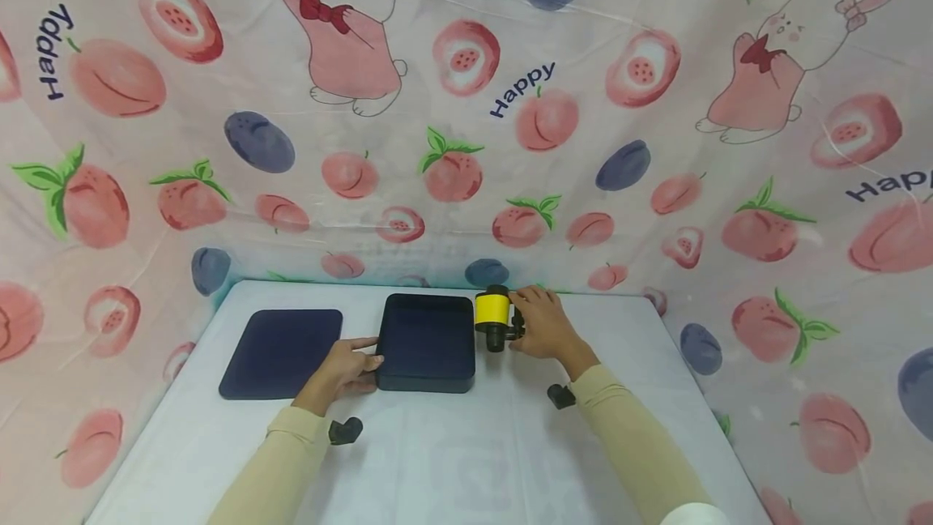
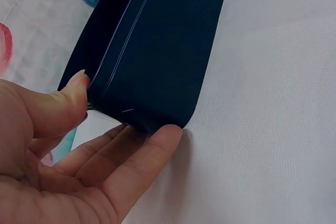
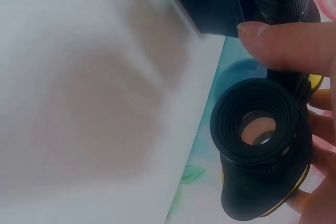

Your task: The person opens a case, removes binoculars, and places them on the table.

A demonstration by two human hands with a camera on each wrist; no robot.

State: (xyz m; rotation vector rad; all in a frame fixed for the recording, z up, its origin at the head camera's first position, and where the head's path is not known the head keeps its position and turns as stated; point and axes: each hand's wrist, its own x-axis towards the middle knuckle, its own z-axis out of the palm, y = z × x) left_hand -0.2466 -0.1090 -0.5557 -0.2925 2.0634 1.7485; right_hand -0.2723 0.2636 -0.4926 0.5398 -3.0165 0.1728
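My right hand [image 1: 543, 326] grips a small pair of black and yellow binoculars [image 1: 492, 310] just right of a dark navy box [image 1: 426, 381]. In the right wrist view, the thumb lies across the middle of the binoculars [image 3: 262, 182], between the two eyepieces, with the other fingers behind. At the box's left side, my left hand [image 1: 344, 367] holds its wall. The left wrist view has the thumb at the rim of the box [image 2: 168, 40] and the fingers against its lower corner. The box stands open at the top.
A flat dark navy lid [image 1: 280, 355] lies on the white table [image 1: 452, 460], left of the box. Behind the table hangs a curtain [image 1: 452, 258] printed with peaches and rabbits. Black wrist mounts [image 1: 346, 431] stick out from both sleeves.
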